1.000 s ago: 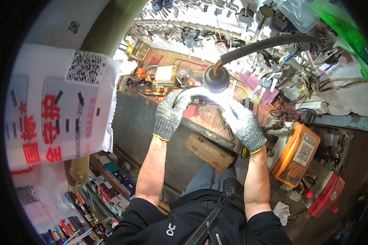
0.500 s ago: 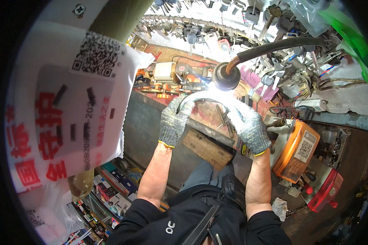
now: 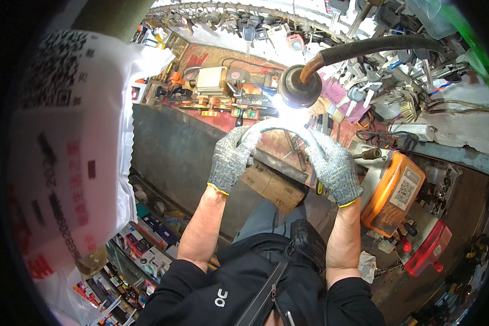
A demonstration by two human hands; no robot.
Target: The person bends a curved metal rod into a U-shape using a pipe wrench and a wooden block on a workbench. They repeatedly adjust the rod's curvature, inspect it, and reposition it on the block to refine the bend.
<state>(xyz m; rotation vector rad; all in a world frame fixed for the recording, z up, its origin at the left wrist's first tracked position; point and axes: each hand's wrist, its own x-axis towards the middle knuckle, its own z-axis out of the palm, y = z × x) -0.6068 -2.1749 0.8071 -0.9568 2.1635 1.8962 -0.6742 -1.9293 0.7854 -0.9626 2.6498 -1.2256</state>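
Note:
A pale, curved tube-like bar (image 3: 281, 125) arches between my hands, close under a lit work lamp (image 3: 299, 89). Grey knit gloves with yellow cuffs cover both hands. My left hand (image 3: 229, 162) is closed around the bar's left end, while my right hand (image 3: 336, 169) grips the right end. Glare from the lamp washes out part of the arch, and the gloves hide both ends. Behind it on the red bench (image 3: 201, 56) stands a key-cutting machine (image 3: 212, 84). Thin hand tools (image 3: 294, 149) lie below the arch.
Many keys (image 3: 358, 81) hang along the back and right. An orange machine (image 3: 394, 195) stands to my right, with a red-handled one (image 3: 429, 247) nearer. A large white printed package (image 3: 81, 146) blocks the left side. A wooden block (image 3: 271, 187) sits at the bench's front.
The view has shifted, so the white package sits farther left and more of the bench shows. My hands still hold the bar, now a little lower relative to the lamp, with less glare on it.

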